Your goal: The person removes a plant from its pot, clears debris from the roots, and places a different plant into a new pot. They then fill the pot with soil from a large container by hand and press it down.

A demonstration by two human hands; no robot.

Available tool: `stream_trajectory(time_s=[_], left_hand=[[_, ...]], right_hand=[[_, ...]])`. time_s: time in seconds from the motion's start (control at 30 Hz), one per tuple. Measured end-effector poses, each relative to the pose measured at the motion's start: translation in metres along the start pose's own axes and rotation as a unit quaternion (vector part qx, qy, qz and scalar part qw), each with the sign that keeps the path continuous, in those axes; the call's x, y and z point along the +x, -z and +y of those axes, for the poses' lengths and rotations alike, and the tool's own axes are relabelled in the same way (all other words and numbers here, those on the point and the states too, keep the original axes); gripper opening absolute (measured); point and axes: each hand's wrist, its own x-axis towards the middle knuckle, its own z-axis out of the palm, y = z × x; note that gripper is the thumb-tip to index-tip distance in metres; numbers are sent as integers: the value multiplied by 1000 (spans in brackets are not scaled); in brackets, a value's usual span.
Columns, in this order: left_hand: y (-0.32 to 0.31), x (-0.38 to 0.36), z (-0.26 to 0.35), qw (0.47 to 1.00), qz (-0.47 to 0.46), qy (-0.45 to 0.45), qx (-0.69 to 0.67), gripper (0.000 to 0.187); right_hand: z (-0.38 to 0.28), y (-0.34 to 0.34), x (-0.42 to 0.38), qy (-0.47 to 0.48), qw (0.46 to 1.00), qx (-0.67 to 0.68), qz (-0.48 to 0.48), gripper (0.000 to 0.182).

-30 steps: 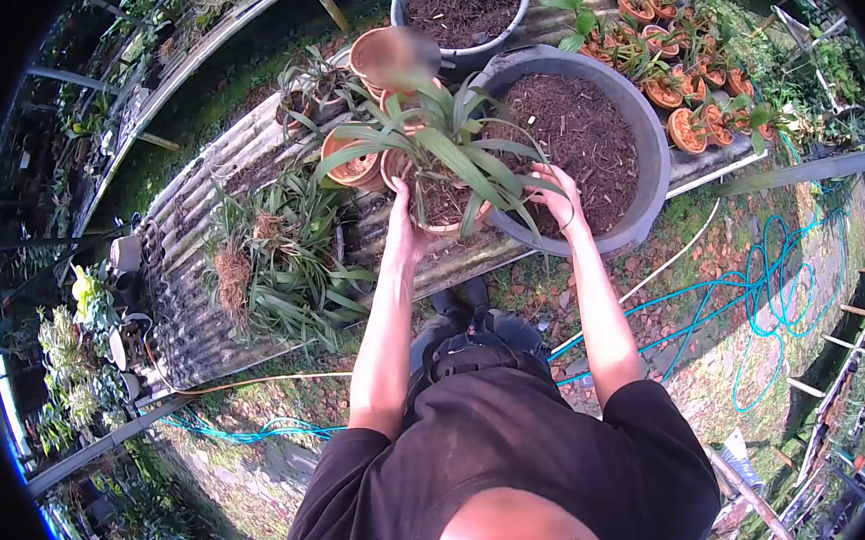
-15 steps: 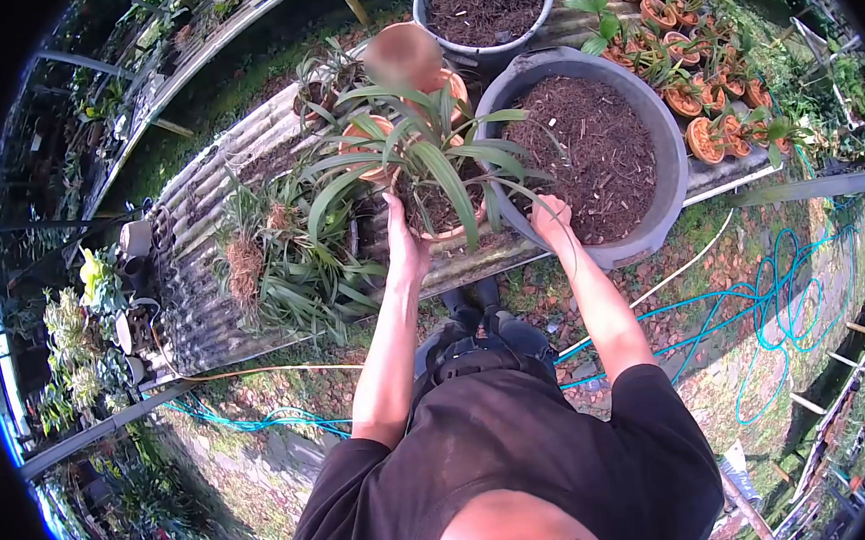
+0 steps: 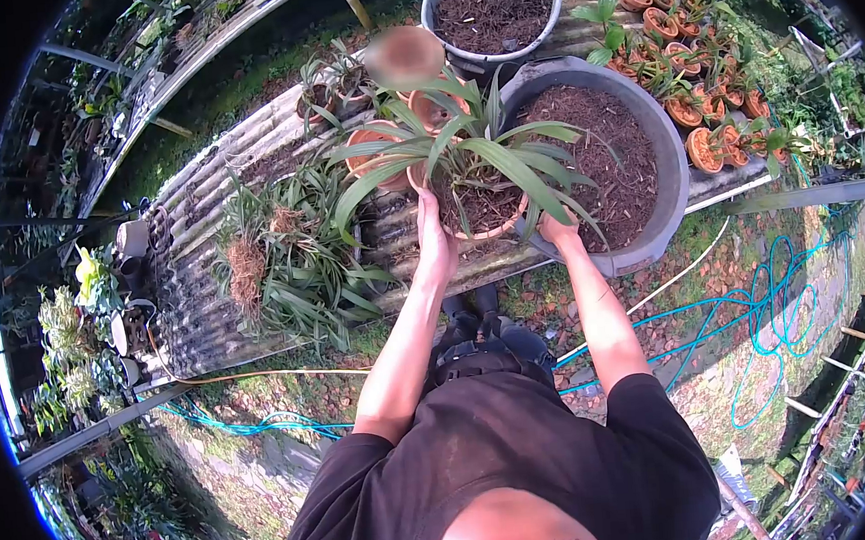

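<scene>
A terracotta pot (image 3: pixel 498 231) filled with dark mix stands at the bench's front edge, holding a plant (image 3: pixel 510 159) with long, arching strap leaves. My left hand (image 3: pixel 434 238) grips the pot's left side, thumb up at the rim. Between the pot's right side and the near rim of a large grey tub (image 3: pixel 667 158), my right hand (image 3: pixel 557 229) is closed, its fingers curled and partly covered by leaves. I cannot make out what it holds. Brown potting mix (image 3: pixel 610 157) lies in the tub, just beyond that hand.
Terracotta pots (image 3: pixel 371 139) stand behind the plant. Uprooted plants (image 3: pixel 306 249) lie on the corrugated bench (image 3: pixel 198 286) at left. A second tub of mix (image 3: pixel 494 57) stands at the back, small potted plants (image 3: pixel 687 107) at right. A blue hose (image 3: pixel 755 298) loops over the ground.
The potted plant has shifted right with my left hand, closer to the tub, and its leaves have turned. My right hand has moved slightly down, to the pot's right side.
</scene>
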Motion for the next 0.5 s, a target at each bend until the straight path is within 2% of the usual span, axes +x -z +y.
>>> stream_trajectory(time_s=[0.07,0.13,0.27,0.33,0.4,0.5], left_hand=[[-5,-1,5,1000,-27,10,-8,75],[-5,4,1,1000,-25,5,5,72],[-16,9,5,1000,-13,11,5,71],[-15,14,2,999,-20,18,31,71],[-16,21,-2,998,-23,26,45,71],[-4,41,-27,996,44,47,67,71]], right_hand=[[11,0,-6,3,1000,31,5,18],[13,6,-12,3,998,62,-1,22],[16,33,-30,-7,985,150,84,20],[8,64,-48,-41,978,154,131,17],[10,87,-62,-45,971,194,132,18],[-6,104,-85,19,954,255,157,18]])
